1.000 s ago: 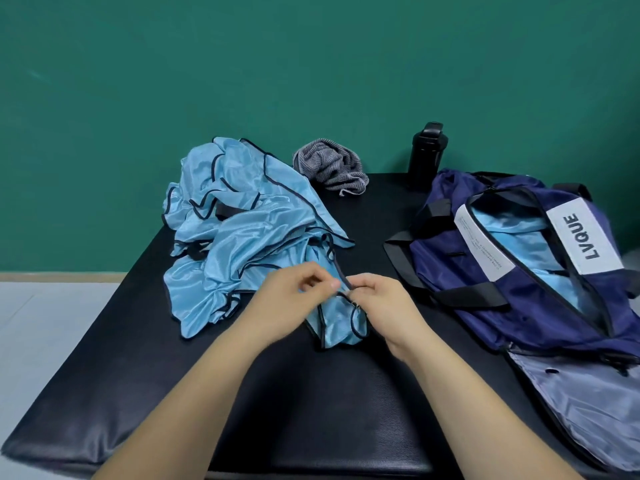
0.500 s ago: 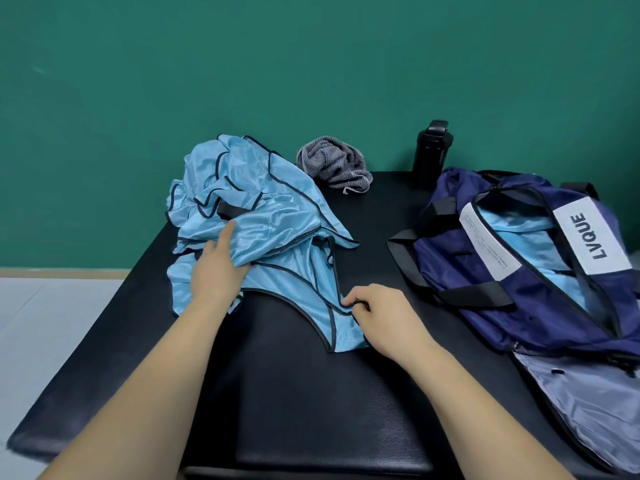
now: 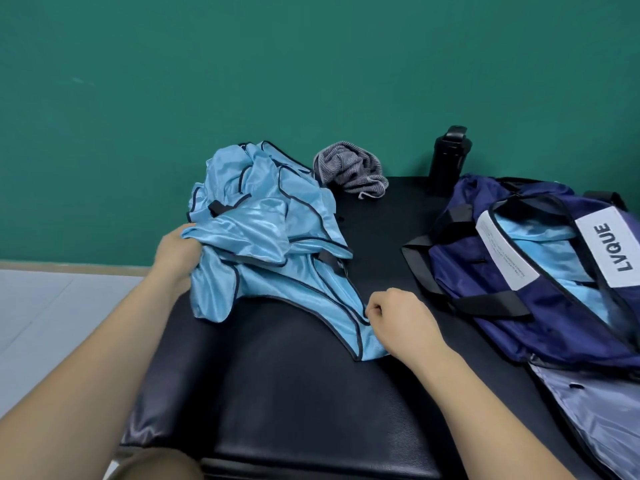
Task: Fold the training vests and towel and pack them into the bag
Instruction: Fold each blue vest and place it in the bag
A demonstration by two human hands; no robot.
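Note:
A crumpled heap of light blue training vests with dark trim lies on the black padded table. My left hand grips a bunch of the blue fabric at the heap's left side. My right hand pinches the dark-trimmed edge of the lowest vest near its front corner. A grey striped towel sits balled up behind the heap. The navy bag lies unzipped at the right, with light blue fabric showing inside it.
A black bottle stands at the back between the towel and the bag. Green wall runs behind the table. The table's left edge drops to a pale tiled floor. The bag's grey flap hangs over the front right.
My left hand moved from the middle of the vests out to the heap's left side and bunched the fabric up. My right hand kept its hold on the vest's edge.

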